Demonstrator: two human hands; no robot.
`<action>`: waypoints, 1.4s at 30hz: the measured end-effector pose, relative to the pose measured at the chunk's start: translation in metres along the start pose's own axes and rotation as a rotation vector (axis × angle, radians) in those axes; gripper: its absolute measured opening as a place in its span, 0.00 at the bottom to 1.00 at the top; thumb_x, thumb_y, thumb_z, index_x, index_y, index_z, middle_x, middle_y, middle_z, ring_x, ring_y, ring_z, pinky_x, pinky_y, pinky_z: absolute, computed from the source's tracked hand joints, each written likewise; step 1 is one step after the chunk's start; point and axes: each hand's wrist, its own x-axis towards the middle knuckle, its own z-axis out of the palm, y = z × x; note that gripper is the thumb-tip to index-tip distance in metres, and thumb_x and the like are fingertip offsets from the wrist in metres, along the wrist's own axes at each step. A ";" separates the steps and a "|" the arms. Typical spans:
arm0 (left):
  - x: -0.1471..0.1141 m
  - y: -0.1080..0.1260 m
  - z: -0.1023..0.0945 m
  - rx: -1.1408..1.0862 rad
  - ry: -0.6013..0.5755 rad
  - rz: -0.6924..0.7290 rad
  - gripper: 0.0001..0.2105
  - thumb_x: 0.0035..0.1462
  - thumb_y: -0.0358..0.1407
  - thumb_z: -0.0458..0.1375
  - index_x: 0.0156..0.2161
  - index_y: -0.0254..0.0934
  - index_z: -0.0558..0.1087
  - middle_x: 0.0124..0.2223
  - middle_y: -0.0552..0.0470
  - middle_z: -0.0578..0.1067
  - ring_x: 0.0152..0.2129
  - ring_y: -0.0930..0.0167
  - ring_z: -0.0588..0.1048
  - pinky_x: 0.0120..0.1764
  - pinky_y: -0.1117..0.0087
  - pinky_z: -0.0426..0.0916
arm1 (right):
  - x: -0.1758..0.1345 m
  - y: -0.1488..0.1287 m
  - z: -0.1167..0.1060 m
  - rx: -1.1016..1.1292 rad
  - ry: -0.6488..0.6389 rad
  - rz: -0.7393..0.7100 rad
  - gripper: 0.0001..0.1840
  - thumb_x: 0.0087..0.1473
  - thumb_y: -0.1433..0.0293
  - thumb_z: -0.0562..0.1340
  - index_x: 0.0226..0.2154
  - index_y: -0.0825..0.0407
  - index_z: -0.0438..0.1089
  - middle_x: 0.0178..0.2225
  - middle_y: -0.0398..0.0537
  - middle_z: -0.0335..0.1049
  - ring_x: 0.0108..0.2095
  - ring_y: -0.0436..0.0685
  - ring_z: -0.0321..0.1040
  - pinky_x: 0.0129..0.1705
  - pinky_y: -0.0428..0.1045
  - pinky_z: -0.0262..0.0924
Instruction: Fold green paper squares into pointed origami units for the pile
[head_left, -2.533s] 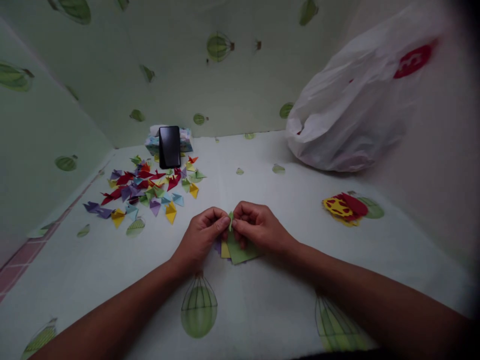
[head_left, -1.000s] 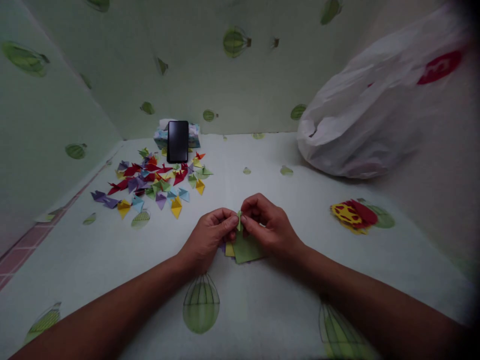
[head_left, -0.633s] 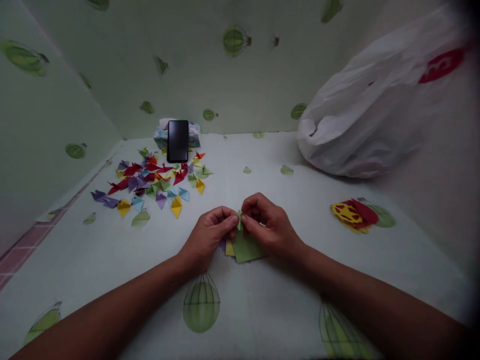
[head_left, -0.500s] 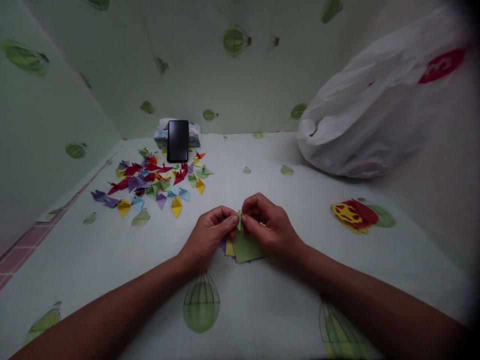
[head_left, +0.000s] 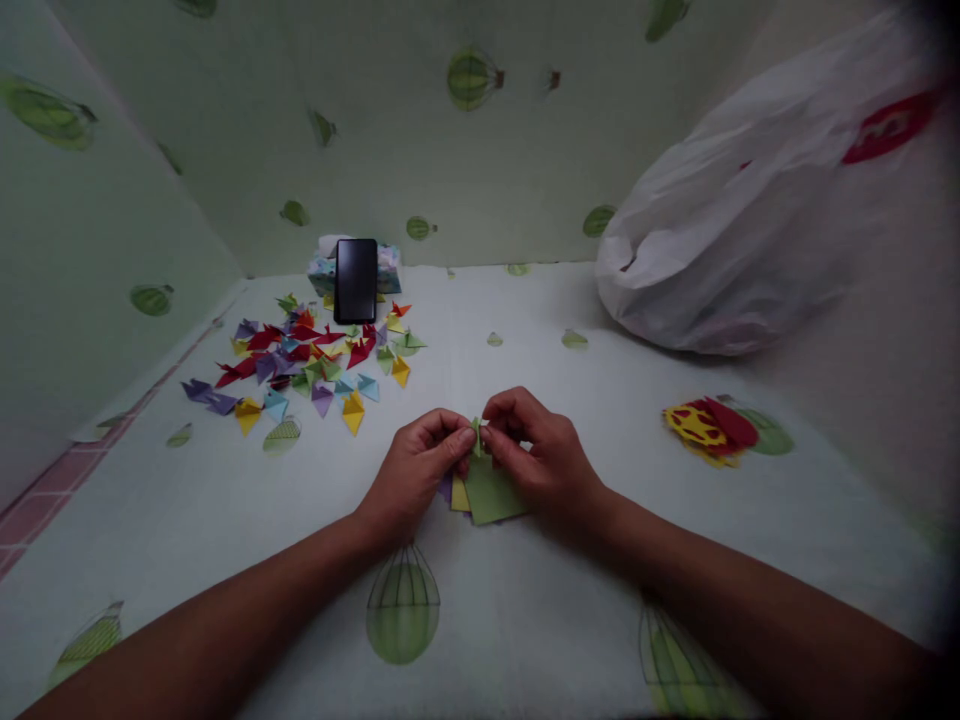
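A small folded piece of green paper (head_left: 476,437) is pinched between my two hands at the middle of the view. My left hand (head_left: 421,462) grips its left side between thumb and fingers. From the other side my right hand (head_left: 546,452) pinches it, fingers curled. Just beneath lies a stack of square paper sheets, a green sheet (head_left: 495,492) on top, with a yellow sheet (head_left: 460,494) and a purple edge showing at the left. The exact folds of the small piece are partly hidden by my fingertips.
Many folded paper cranes (head_left: 322,365) in several colours lie at the left. Behind them a black phone (head_left: 355,282) leans on a tissue box (head_left: 389,269). At the right are a white plastic bag (head_left: 697,240) and red and yellow cut-outs (head_left: 705,428).
Both hands have stayed almost in place, still pinching the small green paper. My fingertips and the paper have shifted very slightly left.
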 end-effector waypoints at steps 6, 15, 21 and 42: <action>0.000 0.000 0.000 0.002 -0.004 0.004 0.09 0.57 0.40 0.61 0.32 0.35 0.70 0.23 0.58 0.68 0.22 0.77 0.64 0.27 0.77 0.58 | 0.000 -0.001 0.000 -0.019 0.005 -0.019 0.03 0.56 0.75 0.59 0.35 0.51 0.64 0.24 0.39 0.64 0.23 0.48 0.60 0.26 0.44 0.55; -0.001 0.000 0.000 0.019 -0.004 0.001 0.09 0.57 0.40 0.61 0.32 0.36 0.70 0.24 0.57 0.68 0.22 0.76 0.64 0.27 0.75 0.58 | 0.000 -0.001 -0.001 -0.047 0.008 -0.043 0.06 0.56 0.75 0.58 0.37 0.50 0.64 0.23 0.39 0.65 0.23 0.48 0.62 0.25 0.44 0.55; 0.000 0.000 0.000 0.022 0.009 0.007 0.09 0.56 0.40 0.61 0.32 0.36 0.71 0.23 0.57 0.68 0.22 0.75 0.65 0.27 0.75 0.58 | -0.001 0.001 0.000 -0.058 0.016 -0.039 0.05 0.57 0.74 0.58 0.37 0.50 0.64 0.24 0.39 0.66 0.23 0.48 0.62 0.25 0.44 0.56; 0.000 0.000 0.000 0.016 0.017 0.001 0.09 0.56 0.39 0.61 0.32 0.35 0.71 0.23 0.57 0.68 0.22 0.76 0.64 0.27 0.76 0.58 | 0.000 0.001 0.000 -0.078 0.018 -0.057 0.03 0.57 0.74 0.58 0.34 0.50 0.65 0.24 0.40 0.66 0.23 0.49 0.63 0.26 0.44 0.56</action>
